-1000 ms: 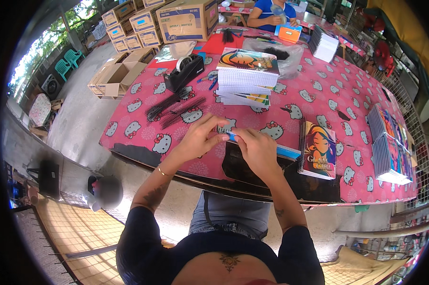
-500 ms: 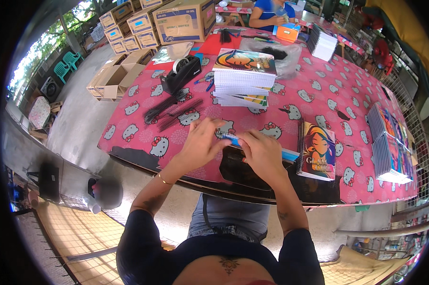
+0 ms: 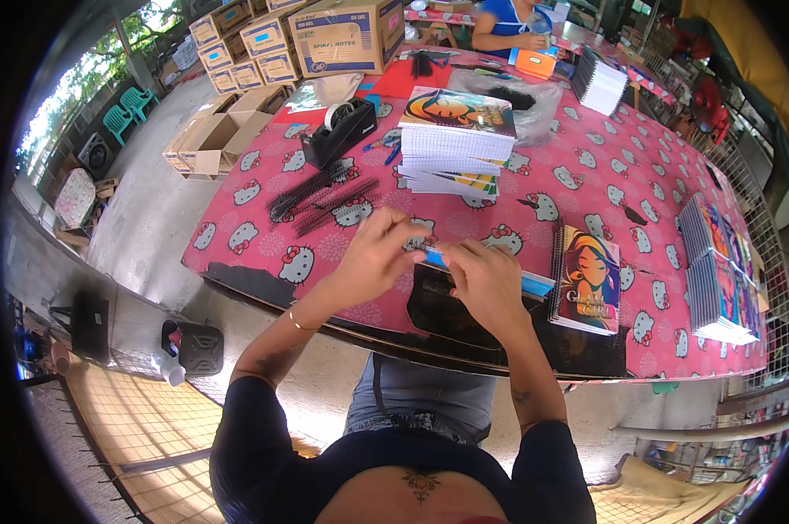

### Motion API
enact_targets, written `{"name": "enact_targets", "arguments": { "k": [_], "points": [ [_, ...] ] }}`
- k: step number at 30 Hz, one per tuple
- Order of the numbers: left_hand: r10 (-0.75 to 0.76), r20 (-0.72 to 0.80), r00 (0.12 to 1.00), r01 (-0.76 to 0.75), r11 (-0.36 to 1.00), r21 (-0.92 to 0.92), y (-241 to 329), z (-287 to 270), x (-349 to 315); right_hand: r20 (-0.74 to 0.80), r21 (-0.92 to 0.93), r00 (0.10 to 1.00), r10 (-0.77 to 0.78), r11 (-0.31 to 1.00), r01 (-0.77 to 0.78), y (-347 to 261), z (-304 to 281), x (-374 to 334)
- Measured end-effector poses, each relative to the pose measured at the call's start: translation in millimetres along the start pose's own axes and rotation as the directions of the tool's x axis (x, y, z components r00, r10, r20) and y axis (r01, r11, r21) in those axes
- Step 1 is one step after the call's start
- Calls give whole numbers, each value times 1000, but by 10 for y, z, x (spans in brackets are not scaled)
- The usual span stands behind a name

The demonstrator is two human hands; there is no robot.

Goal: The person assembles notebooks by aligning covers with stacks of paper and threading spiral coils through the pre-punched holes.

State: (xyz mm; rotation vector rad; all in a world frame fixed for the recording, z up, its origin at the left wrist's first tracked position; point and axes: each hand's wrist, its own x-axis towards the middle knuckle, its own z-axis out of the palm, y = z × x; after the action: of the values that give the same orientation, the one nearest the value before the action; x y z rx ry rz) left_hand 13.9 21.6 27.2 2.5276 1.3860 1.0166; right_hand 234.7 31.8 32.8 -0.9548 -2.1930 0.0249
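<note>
Over the near edge of the table, my right hand (image 3: 489, 278) grips a thin notebook with a blue edge (image 3: 536, 285), held on its side so that mostly this narrow edge shows. My left hand (image 3: 377, 255) is closed at the notebook's left end, thumb and fingers pinched together; what lies between them is too small to tell. A dark pad (image 3: 438, 306) lies below the hands on the tabletop. Right of my right hand rests a small stack of spiral notebooks (image 3: 587, 279) with an illustrated cover. Loose black spiral coils (image 3: 338, 207) lie beyond my left hand.
A pile of notebooks without visible coils (image 3: 456, 144) stands mid-table, beside a black tape dispenser (image 3: 340, 133). More bound notebooks (image 3: 716, 271) are stacked at the right edge. Cardboard boxes (image 3: 346, 39) rise at the far left. Across the table, another person (image 3: 499, 31) handles an orange item (image 3: 535, 64).
My left hand has lifted and turned slightly, its fingers more curled at the notebook's end. The right hand keeps its grip. The whole view has shifted a little.
</note>
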Motion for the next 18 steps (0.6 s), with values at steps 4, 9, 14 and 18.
{"name": "enact_targets", "arguments": {
  "k": [4,9,14,18],
  "points": [
    [42,-138,990,35,859,511,186,497,-221,1,24,1000,21,1000,-21,18,72,-4],
    [18,-133,991,52,860,508,78,804,-403,-26,6,999,-21,1000,21,48,60,-19],
    [-1,16,1000,-6,895,446,177,851,-643,40,-63,999,22,998,-20,109,-177,-192],
    [58,-44,997,-27,860,510,171,539,-88,143,-61,986,89,995,-81,171,-294,-220]
  ]
}}
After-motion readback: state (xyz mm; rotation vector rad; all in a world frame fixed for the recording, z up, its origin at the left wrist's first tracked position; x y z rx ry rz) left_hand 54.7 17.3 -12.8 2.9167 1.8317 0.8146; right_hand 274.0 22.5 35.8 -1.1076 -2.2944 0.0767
